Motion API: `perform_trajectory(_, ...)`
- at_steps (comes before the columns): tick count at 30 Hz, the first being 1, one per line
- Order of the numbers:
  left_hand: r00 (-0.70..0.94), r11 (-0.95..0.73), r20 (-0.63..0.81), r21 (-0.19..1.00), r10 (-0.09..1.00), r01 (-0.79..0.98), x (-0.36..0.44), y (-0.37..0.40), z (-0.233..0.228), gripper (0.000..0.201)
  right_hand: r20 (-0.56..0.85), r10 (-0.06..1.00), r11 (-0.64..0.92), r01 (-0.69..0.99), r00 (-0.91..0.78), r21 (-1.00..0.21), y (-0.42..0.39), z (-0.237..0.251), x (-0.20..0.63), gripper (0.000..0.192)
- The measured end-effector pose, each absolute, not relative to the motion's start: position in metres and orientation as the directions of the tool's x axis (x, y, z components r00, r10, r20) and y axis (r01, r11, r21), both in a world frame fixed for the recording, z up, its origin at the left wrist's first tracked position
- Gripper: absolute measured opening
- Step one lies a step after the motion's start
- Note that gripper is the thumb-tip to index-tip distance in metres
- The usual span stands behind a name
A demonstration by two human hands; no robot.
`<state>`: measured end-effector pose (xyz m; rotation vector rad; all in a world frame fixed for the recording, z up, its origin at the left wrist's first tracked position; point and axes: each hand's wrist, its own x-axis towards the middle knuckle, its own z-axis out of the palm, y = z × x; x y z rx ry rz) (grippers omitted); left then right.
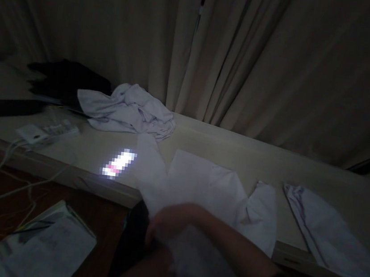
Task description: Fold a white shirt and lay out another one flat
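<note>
Our right hand (174, 222) pinches the white shirt (205, 190), our left hand (151, 271) seemingly gripping below; its hem may slide off the ledge (205, 134)

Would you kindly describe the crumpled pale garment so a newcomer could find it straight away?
Start at the curtain and drop to the long pale ledge beneath it. The crumpled garment lies at its left, beside dark clothing. Unlike the flat white pieces further right, it is bunched in a heap.

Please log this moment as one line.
right hand: on white cloth garment | left hand: unclear | crumpled white cloth behind | lit phone left
</note>
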<state>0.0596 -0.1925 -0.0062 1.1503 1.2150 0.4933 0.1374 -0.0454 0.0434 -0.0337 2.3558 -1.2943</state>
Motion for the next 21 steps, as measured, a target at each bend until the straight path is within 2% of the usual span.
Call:
perform_trajectory(2, 0.33, 0.417, -0.477, 0.877, 0.815, 0.24, 0.045, -0.198, -0.002, 0.035, -0.429, -0.284, 0.658, 0.151, -0.857, -0.738, -0.043, 0.04, 0.133, 0.033)
perform_trajectory(3, 0.321, 0.426, -0.481, 0.875, 0.816, 0.228, 0.038, -0.2, -0.001, 0.036, -0.452, -0.276, 0.707, 0.14, -0.848, -0.693, -0.042, 0.039, 0.133, 0.031)
perform_trajectory(6, 0.286, 0.448, -0.482, 0.876, 0.828, 0.181, 0.02, -0.202, -0.002, 0.038, -0.465, -0.124, 0.851, 0.147, -0.877, -0.504, -0.04, 0.039, 0.137, 0.028)
perform_trajectory(8, 0.233, 0.455, -0.475, 0.88, 0.848, 0.137, 0.009, -0.198, -0.007, 0.041, -0.38, -0.014, 0.896, 0.157, -0.925, -0.415, -0.036, 0.045, 0.139, 0.026)
perform_trajectory(10, 0.149, 0.463, -0.472, 0.882, 0.869, 0.092, 0.0, -0.193, -0.013, 0.048, -0.251, 0.077, 0.905, 0.173, -0.965, -0.389, -0.029, 0.058, 0.139, 0.027)
perform_trajectory(14, 0.008, 0.477, -0.477, 0.878, 0.879, 0.042, -0.002, -0.187, -0.028, 0.067, 0.011, 0.3, 0.924, 0.288, -0.954, -0.251, -0.011, 0.111, 0.142, 0.026)
perform_trajectory(17, 0.049, 0.458, -0.46, 0.888, 0.887, 0.047, 0.022, -0.186, -0.034, 0.072, 0.142, 0.404, 0.913, 0.388, -0.904, -0.126, -0.003, 0.156, 0.145, 0.025)
perform_trajectory(21, 0.164, 0.353, -0.367, 0.929, 0.916, 0.108, 0.071, -0.165, -0.034, 0.08, 0.231, 0.523, 0.847, 0.531, -0.821, -0.032, -0.002, 0.197, 0.151, 0.026)
